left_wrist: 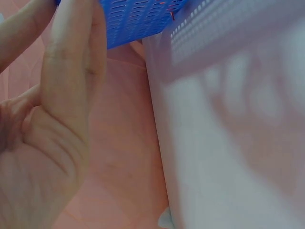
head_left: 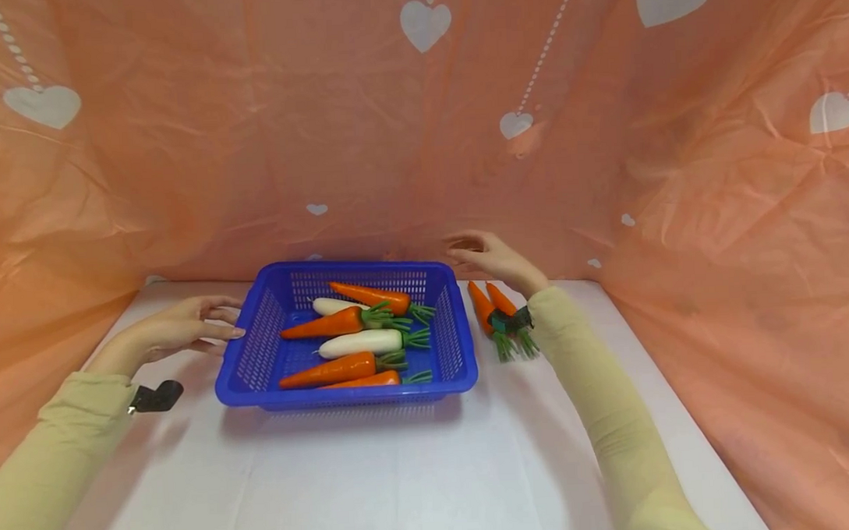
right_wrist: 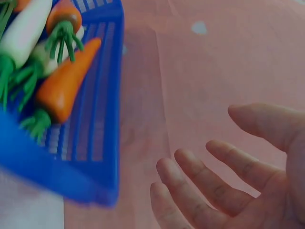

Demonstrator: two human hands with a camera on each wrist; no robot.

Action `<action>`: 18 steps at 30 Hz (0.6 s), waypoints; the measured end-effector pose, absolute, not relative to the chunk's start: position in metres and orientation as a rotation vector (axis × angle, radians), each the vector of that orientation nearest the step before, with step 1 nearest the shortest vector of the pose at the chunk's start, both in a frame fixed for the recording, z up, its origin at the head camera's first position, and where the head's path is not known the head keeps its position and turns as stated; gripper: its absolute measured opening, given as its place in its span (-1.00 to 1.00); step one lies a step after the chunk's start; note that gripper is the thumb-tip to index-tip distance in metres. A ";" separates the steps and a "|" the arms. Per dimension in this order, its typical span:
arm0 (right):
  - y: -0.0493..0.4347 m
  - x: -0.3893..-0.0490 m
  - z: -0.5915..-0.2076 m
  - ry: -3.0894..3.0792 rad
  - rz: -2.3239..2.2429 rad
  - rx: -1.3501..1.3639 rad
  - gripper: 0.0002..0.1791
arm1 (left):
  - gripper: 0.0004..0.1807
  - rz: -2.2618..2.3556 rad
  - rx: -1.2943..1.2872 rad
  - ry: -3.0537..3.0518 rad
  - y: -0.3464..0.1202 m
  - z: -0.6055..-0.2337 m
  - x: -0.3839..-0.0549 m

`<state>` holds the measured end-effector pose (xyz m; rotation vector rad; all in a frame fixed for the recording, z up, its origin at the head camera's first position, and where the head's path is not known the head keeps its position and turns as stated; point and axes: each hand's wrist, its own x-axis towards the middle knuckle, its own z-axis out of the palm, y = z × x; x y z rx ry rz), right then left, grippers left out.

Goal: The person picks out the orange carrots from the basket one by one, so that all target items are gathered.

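Note:
A blue plastic basket (head_left: 348, 395) with mesh sides holds several orange carrots (head_left: 324, 325) and white radishes (head_left: 360, 344), all with green stems. My left hand (head_left: 177, 330) is at the basket's left rim, fingers loosely extended; a fingertip overlaps the rim, and whether it presses there I cannot tell. In the left wrist view, this hand (left_wrist: 62, 109) reaches up toward the basket's mesh wall (left_wrist: 133, 21). Near the far right corner, my right hand (head_left: 494, 256) hovers with relaxed fingers. The right wrist view shows that hand (right_wrist: 228, 191) holding nothing, apart from the basket's edge (right_wrist: 114, 95).
Two more carrots (head_left: 480, 306) lie on the white table (head_left: 397, 476) to the right of the basket, partly under the right wrist. A pink-orange cloth (head_left: 350, 143) with white hearts hangs behind and at both sides. Dark straps (head_left: 158, 396) sit at the wrists.

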<state>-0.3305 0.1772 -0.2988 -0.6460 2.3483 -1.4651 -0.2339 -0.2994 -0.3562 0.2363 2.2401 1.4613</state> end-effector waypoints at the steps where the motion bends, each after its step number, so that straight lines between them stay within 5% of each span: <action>1: 0.172 -0.330 -0.299 2.342 -1.452 -0.647 -0.50 | -0.15 1.465 0.238 2.240 -0.299 -0.356 -0.234; 18: 0.088 -0.334 -0.325 2.326 -1.220 -0.994 -0.51 | -0.17 1.454 0.240 2.259 -0.300 -0.357 -0.234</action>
